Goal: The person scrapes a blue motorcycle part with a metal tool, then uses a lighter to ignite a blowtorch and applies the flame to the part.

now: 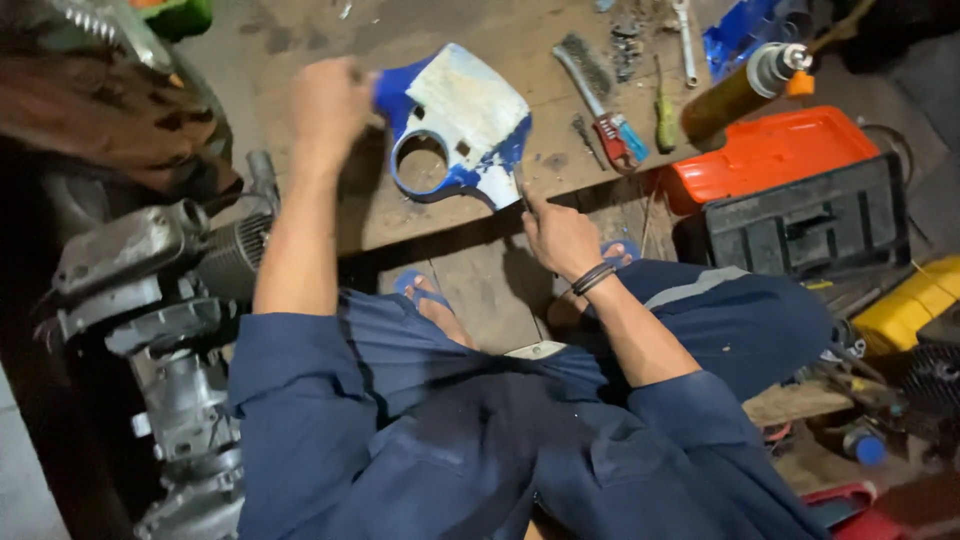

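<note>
A blue plastic cover panel (465, 120) with worn white patches and a round hole lies tilted on the wooden board (400, 220). My left hand (330, 105) grips its upper left edge. My right hand (560, 235) pinches a thin dark tool against the panel's lower right corner; what kind of tool it is, I cannot tell. I squat in dark blue overalls, and my feet in blue sandals (425, 290) stand below the board's edge.
A wire brush (590, 70), a red-handled tool (620, 140), a green screwdriver (665, 120) and a wrench (685, 40) lie on the board. A brass canister (740, 90) and an orange-lidded black toolbox (790, 190) stand at right. A grey engine (170, 300) sits left.
</note>
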